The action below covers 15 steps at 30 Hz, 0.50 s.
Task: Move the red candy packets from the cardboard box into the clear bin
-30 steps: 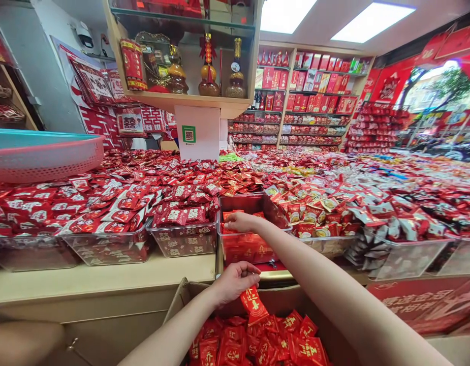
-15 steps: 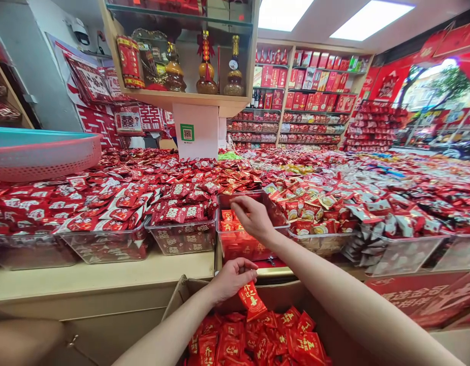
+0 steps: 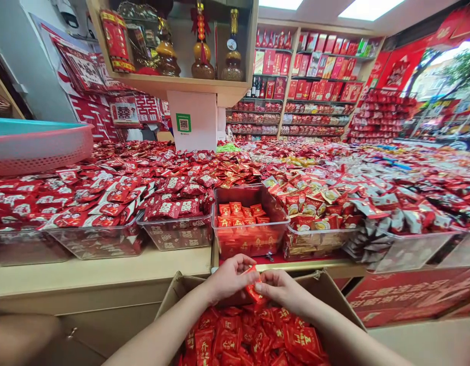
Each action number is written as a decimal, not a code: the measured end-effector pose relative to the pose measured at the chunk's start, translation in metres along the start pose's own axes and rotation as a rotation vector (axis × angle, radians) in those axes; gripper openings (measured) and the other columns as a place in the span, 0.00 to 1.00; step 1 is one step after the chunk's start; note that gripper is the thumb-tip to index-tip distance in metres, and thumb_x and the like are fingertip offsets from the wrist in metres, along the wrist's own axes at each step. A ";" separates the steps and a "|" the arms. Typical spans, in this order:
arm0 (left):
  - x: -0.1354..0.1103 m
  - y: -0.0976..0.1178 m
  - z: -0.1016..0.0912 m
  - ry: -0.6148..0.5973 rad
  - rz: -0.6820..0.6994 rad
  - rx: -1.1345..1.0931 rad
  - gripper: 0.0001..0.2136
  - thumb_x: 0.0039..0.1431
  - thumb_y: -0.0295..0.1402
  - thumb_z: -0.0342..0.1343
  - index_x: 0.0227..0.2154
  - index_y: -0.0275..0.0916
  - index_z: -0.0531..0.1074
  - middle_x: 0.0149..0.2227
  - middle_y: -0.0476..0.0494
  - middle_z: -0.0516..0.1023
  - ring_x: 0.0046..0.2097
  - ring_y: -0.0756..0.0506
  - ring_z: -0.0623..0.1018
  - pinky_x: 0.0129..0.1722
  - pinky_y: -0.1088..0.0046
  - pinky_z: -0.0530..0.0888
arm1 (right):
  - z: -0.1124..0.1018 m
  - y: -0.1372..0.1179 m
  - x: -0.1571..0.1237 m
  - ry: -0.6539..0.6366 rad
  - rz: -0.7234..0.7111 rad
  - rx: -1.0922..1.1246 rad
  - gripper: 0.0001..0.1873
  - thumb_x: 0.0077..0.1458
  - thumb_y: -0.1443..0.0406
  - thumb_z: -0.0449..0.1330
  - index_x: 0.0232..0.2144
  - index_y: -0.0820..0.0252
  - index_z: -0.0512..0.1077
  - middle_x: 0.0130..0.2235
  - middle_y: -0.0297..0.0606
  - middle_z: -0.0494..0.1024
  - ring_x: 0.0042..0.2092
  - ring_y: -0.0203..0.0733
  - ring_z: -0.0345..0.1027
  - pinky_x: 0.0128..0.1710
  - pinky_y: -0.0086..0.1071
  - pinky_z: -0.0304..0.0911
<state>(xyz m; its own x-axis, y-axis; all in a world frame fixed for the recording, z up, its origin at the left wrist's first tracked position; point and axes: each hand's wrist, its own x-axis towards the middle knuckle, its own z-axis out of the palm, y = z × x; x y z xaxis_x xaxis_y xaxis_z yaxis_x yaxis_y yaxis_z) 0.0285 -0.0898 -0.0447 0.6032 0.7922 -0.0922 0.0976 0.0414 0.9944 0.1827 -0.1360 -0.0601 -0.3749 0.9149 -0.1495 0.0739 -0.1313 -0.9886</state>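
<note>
Here, low in the middle, a small glossy red packet (image 3: 253, 293) is being held between both hands, much of its face covered by fingers. Its upper part is pinched by the thumb and bent fingers of the left hand (image 3: 229, 277); its other side is gripped by the thumb and fingers of the right hand (image 3: 281, 290). It is held above an open brown cardboard box (image 3: 170, 295), where loose red packets with gold lettering (image 3: 257, 340) are heaped.

Just beyond, at the edge of a pale yellow table (image 3: 124, 274), a clear plastic bin (image 3: 275, 208) is seen partly filled, similar red packets (image 3: 238, 212) being lined up in rows inside. It is flanked closely: to the left, a clear bin (image 3: 177, 238) is piled with dark red packets marked in white (image 3: 176, 207); to the right, another (image 3: 318, 245) is stacked with red-and-gold packets (image 3: 314, 208).

Farther back, a white panel bearing a green-framed code (image 3: 194, 124) is stood beneath a wooden cabinet (image 3: 189, 85), where gourd-shaped bottles (image 3: 202, 58) are displayed.
</note>
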 end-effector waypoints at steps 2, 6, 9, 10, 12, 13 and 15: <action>0.000 0.000 -0.002 -0.015 -0.004 0.048 0.17 0.39 0.38 0.59 0.33 0.33 0.67 0.26 0.49 0.69 0.26 0.54 0.67 0.27 0.78 0.64 | 0.000 -0.001 0.000 0.030 -0.013 -0.017 0.19 0.40 0.52 0.58 0.21 0.64 0.62 0.17 0.28 0.62 0.19 0.26 0.51 0.19 0.23 0.46; 0.001 -0.001 0.001 0.063 0.041 -0.015 0.15 0.40 0.36 0.59 0.32 0.33 0.67 0.27 0.48 0.70 0.28 0.53 0.68 0.29 0.78 0.64 | 0.002 -0.004 -0.002 0.081 -0.042 0.012 0.19 0.37 0.54 0.61 0.23 0.64 0.62 0.19 0.28 0.64 0.20 0.27 0.53 0.19 0.22 0.46; 0.002 -0.003 0.004 0.094 0.060 -0.127 0.18 0.42 0.36 0.57 0.37 0.34 0.65 0.28 0.48 0.70 0.28 0.53 0.69 0.29 0.77 0.65 | 0.000 -0.006 -0.002 0.098 -0.010 0.069 0.20 0.36 0.53 0.61 0.25 0.64 0.63 0.22 0.31 0.67 0.21 0.29 0.59 0.20 0.23 0.52; 0.002 -0.004 0.004 0.088 0.053 -0.157 0.19 0.42 0.36 0.58 0.38 0.35 0.64 0.29 0.48 0.70 0.29 0.53 0.69 0.30 0.77 0.66 | -0.001 -0.006 -0.002 0.113 0.002 0.083 0.21 0.37 0.52 0.60 0.26 0.64 0.63 0.23 0.32 0.68 0.21 0.30 0.61 0.20 0.24 0.54; 0.003 -0.004 0.003 0.068 0.019 -0.183 0.18 0.41 0.36 0.59 0.36 0.35 0.65 0.31 0.47 0.71 0.30 0.52 0.70 0.31 0.77 0.67 | -0.003 -0.006 -0.001 0.138 0.019 0.100 0.21 0.38 0.52 0.59 0.27 0.64 0.63 0.24 0.32 0.69 0.21 0.31 0.62 0.19 0.24 0.55; 0.003 -0.004 0.002 0.064 -0.008 -0.186 0.17 0.40 0.36 0.59 0.34 0.34 0.66 0.30 0.47 0.71 0.30 0.52 0.70 0.30 0.77 0.67 | -0.004 -0.005 -0.001 0.143 0.022 0.104 0.21 0.38 0.53 0.60 0.28 0.64 0.63 0.24 0.32 0.69 0.21 0.31 0.62 0.19 0.24 0.56; 0.003 -0.003 0.001 0.080 -0.060 -0.197 0.15 0.38 0.37 0.60 0.29 0.33 0.67 0.28 0.48 0.71 0.28 0.52 0.70 0.29 0.76 0.68 | -0.005 -0.004 0.000 0.122 0.007 0.122 0.20 0.36 0.55 0.62 0.28 0.63 0.63 0.25 0.32 0.70 0.24 0.31 0.63 0.22 0.24 0.58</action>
<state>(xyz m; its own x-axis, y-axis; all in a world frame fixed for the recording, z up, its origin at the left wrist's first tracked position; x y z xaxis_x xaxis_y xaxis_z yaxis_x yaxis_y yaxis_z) 0.0310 -0.0886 -0.0478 0.5355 0.8303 -0.1544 -0.0305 0.2017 0.9790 0.1871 -0.1337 -0.0565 -0.2590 0.9525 -0.1605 -0.0397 -0.1765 -0.9835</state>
